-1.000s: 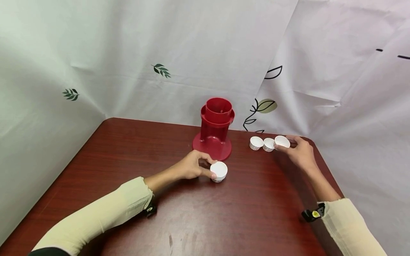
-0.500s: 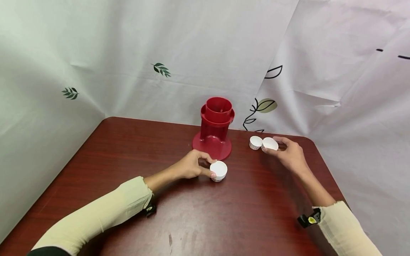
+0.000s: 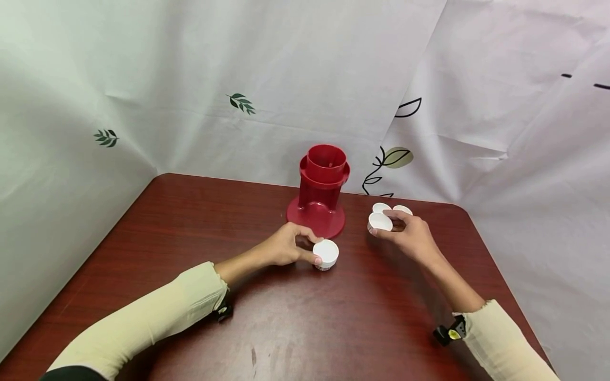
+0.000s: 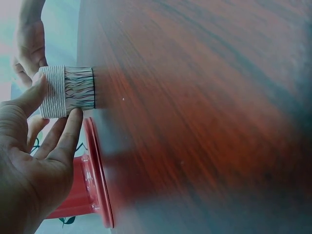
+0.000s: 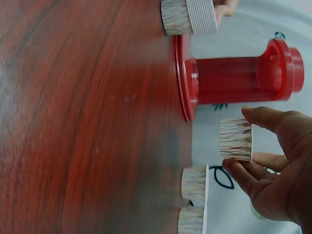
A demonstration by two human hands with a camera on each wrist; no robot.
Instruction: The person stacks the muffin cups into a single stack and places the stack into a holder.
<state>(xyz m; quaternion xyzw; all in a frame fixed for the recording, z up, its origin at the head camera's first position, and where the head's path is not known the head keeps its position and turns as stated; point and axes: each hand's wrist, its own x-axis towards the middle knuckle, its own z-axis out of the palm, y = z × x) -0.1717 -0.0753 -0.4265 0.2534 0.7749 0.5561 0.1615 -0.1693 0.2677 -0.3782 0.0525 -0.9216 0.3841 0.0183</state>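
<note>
My left hand point(image 3: 288, 247) grips a stack of small white paper cups point(image 3: 326, 255) upright at the middle of the table. In the left wrist view the stack point(image 4: 73, 91) shows several ribbed rims above a side printed with wavy lines. My right hand point(image 3: 413, 238) pinches a single paper cup point(image 3: 379, 223) between thumb and fingers. In the right wrist view this cup point(image 5: 236, 139) is raised off the table. Behind it two more paper cups point(image 5: 194, 183) stand side by side, partly hidden by the right hand in the head view.
A red plastic cylinder stand point(image 3: 320, 198) on a round base stands at the back, just beyond the stack. The dark reddish wooden table point(image 3: 200, 222) ends at a white cloth backdrop point(image 3: 286, 63) with leaf prints.
My right hand has lifted a cup and brought it left and nearer, past the two standing cups. The left hand and its stack have stayed in place.
</note>
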